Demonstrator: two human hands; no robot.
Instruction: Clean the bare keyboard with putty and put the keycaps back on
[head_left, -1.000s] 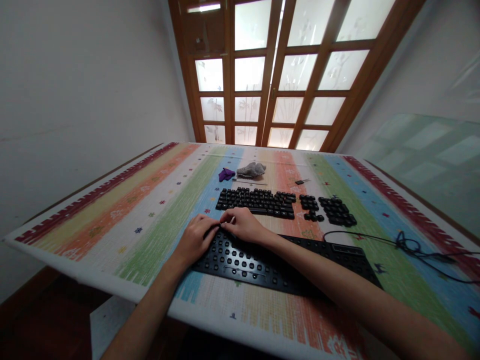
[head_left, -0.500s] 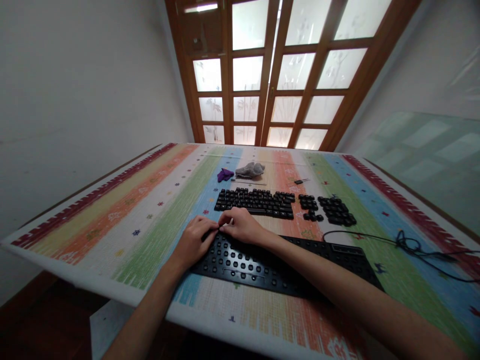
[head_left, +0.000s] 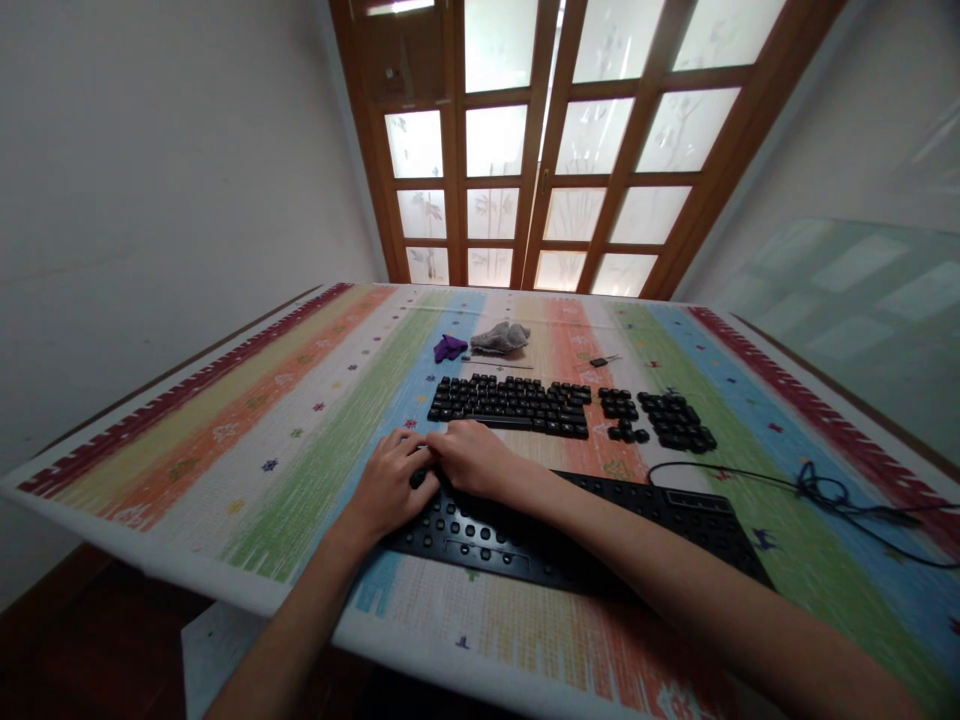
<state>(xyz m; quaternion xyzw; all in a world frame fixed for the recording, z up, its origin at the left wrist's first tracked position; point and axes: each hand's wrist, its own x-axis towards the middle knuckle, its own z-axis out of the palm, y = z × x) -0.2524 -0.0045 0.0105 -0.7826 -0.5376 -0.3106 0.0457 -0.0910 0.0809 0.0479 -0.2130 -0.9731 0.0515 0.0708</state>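
At the far left corner of the black keyboard base, which lies flat on the striped tablecloth near its front edge, the left hand and the right hand meet with fingers bent. A dark bit shows between the left thumb and fingers, but whether it is a loose piece or part of the base I cannot tell; the right fingertips are hidden, so their grip cannot be told either. The step in hand seems to be close fingertip work at this corner, where the base shows bare key positions. The next move there, I judge, calls for small, steady pressure at one spot, with the base kept from sliding. Just beyond the hands lies the main block of black keycaps, set out in keyboard order; to its right are the smaller cluster and the number block. Farther back rest a purple cloth, a crumpled grey cloth, a thin rod and a small black tool with metal prongs. The right forearm crosses above the base, hiding part of it, while the looped cable lies off to the right, clear of both hands.
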